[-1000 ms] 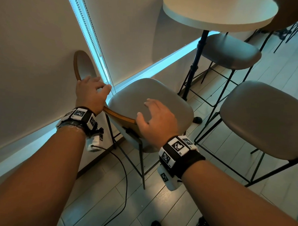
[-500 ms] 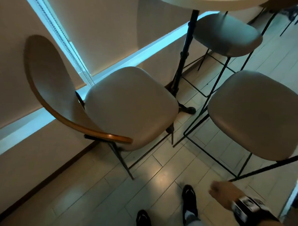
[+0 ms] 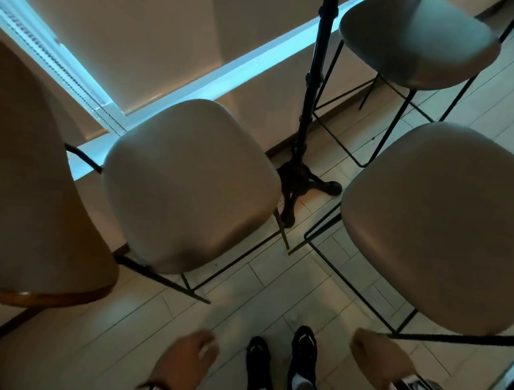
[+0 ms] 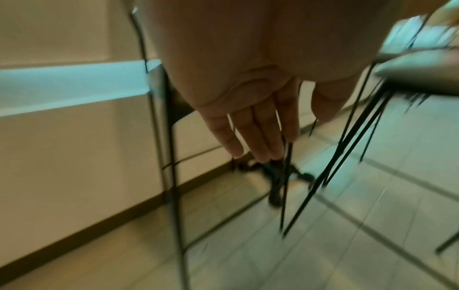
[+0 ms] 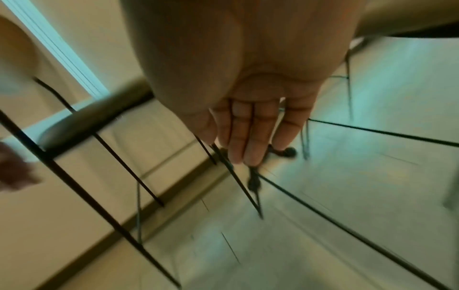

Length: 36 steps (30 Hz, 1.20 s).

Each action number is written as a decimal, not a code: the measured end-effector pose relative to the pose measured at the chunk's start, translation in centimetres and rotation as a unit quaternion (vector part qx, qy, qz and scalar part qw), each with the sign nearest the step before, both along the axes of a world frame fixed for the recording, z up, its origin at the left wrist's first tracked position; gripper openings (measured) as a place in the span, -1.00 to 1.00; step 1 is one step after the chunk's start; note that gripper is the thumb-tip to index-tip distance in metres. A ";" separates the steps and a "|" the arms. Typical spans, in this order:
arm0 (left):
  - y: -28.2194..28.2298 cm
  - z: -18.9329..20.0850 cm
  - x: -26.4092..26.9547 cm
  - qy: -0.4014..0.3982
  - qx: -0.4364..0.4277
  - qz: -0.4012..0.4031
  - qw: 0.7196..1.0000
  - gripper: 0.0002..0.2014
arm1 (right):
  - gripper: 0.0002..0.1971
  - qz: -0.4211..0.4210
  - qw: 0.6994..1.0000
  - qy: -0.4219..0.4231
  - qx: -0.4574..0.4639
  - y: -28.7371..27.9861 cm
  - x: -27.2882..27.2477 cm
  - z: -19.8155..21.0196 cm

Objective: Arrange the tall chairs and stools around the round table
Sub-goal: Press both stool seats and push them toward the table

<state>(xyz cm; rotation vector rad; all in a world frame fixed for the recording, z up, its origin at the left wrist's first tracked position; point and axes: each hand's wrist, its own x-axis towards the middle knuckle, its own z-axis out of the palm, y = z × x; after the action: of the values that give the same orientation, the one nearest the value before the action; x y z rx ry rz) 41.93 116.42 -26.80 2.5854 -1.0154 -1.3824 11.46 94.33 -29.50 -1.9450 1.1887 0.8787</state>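
A tall chair with a grey padded seat point(image 3: 188, 186) and a curved wooden backrest point(image 3: 35, 191) stands by the wall, left of the black table post point(image 3: 313, 88). A grey stool point(image 3: 443, 226) stands at the right and another stool point(image 3: 418, 39) at the back right. The table top is out of view. My left hand point(image 3: 183, 365) hangs low in front of the chair, fingers straight point(image 4: 258, 133), holding nothing. My right hand point(image 3: 378, 359) hangs below the near stool's front edge, fingers straight point(image 5: 253, 133), also free.
The wall with a lit window strip point(image 3: 196, 83) runs behind the chair. The table's black cast foot point(image 3: 300, 182) sits between chair and stools. Thin black stool legs point(image 3: 349, 275) cross the tiled floor point(image 3: 275, 284). My two dark shoes point(image 3: 280, 364) stand just behind the furniture.
Both hands have let go of the chair's backrest and seat and dropped to my sides. My view has tilted down toward the floor and my feet.
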 end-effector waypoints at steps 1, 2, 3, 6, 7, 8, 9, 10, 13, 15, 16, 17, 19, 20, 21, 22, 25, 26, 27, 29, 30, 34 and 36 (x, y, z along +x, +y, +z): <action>-2.9 1.0 0.3 -0.026 -0.051 -0.016 0.998 -0.72 | -0.82 -0.001 0.998 -0.048 -0.036 -1.1 2.5 0.4; -5.9 1.2 0.7 -0.049 -0.103 -0.013 0.993 -0.69 | -0.81 -0.011 0.991 -0.117 -0.064 -1.7 4.3 0.8; -9.0 2.0 1.1 -0.063 -0.158 -0.010 0.985 -0.67 | -0.80 -0.024 0.974 -0.179 -0.137 -3.2 6.2 1.6; -16.7 2.8 3.6 -0.142 -0.306 -0.025 0.941 -0.74 | -0.79 -0.012 0.895 -0.316 -0.315 -6.6 10.0 4.1; -18.4 2.7 4.5 -0.162 -0.325 -0.040 0.931 -0.73 | -0.79 -0.015 0.878 -0.333 -0.343 -8.2 10.8 4.2; -20.0 2.7 5.4 -0.174 -0.327 -0.051 0.927 -0.70 | -0.75 -0.007 0.873 -0.330 -0.359 -9.6 11.6 4.8; -21.4 2.6 6.2 -0.185 -0.311 -0.064 0.930 -0.65 | -0.68 -0.006 0.877 -0.311 -0.367 -10.8 12.0 4.9; -22.4 2.2 6.9 -0.204 -0.284 -0.078 0.934 -0.58 | -0.62 -0.009 0.879 -0.293 -0.376 -12.0 12.2 4.5; -23.9 0.5 8.1 -0.244 -0.203 -0.135 0.939 -0.32 | -0.42 -0.019 0.911 -0.188 -0.366 -14.5 11.8 2.6; -23.9 -1.2 8.2 -0.248 -0.184 -0.162 0.937 -0.21 | -0.30 -0.007 0.931 -0.112 -0.348 -15.1 11.2 1.3; -23.7 -1.8 8.2 -0.252 -0.187 -0.165 0.935 -0.19 | -0.27 0.004 0.934 -0.094 -0.345 -15.2 10.9 0.6; -23.5 -2.4 8.2 -0.258 -0.191 -0.166 0.932 -0.19 | -0.26 0.015 0.931 -0.088 -0.353 -15.2 10.7 0.0; -23.3 -3.1 8.1 -0.271 -0.200 -0.165 0.927 -0.18 | -0.24 0.018 0.926 -0.084 -0.369 -15.3 10.5 -0.6; -23.3 -3.2 8.1 -0.276 -0.203 -0.168 0.924 -0.17 | -0.21 0.009 0.923 -0.078 -0.376 -15.3 10.4 -0.7; -23.4 -3.3 8.0 -0.280 -0.207 -0.173 0.921 -0.16 | -0.18 -0.006 0.920 -0.071 -0.385 -15.5 10.2 -0.8; -23.5 -3.4 7.8 -0.283 -0.213 -0.180 0.918 -0.15 | -0.14 -0.021 0.918 -0.062 -0.391 -15.7 9.9 -0.8; -23.6 -3.6 7.8 -0.292 -0.215 -0.199 0.910 -0.10 | -0.06 -0.029 0.914 -0.049 -0.402 -16.3 9.4 -1.1; -23.6 -3.7 7.9 -0.294 -0.214 -0.198 0.910 -0.10 | -0.04 -0.025 0.912 -0.051 -0.406 -16.4 9.3 -1.2; -23.5 -3.8 8.0 -0.295 -0.213 -0.194 0.911 -0.09 | -0.04 -0.023 0.911 -0.054 -0.408 -16.5 9.3 -1.3; -23.4 -4.1 8.1 -0.295 -0.218 -0.179 0.913 -0.10 | -0.03 -0.023 0.911 -0.061 -0.406 -16.8 9.5 -1.5; -23.3 -4.2 8.1 -0.298 -0.220 -0.170 0.913 -0.11 | -0.04 -0.023 0.911 -0.066 -0.407 -17.0 9.6 -1.6; -23.0 -4.5 7.8 -0.305 -0.230 -0.149 0.912 -0.12 | -0.06 -0.024 0.907 -0.081 -0.413 -17.9 9.9 -1.8; -22.8 -4.5 7.8 -0.308 -0.235 -0.143 0.911 -0.12 | -0.07 -0.026 0.908 -0.085 -0.410 -18.0 10.0 -1.8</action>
<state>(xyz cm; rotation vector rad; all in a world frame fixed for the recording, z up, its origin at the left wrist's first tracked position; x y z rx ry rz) 49.77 93.64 -31.35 2.5739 -1.6080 -0.2279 21.45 76.32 -31.34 -2.5450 1.6553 0.1420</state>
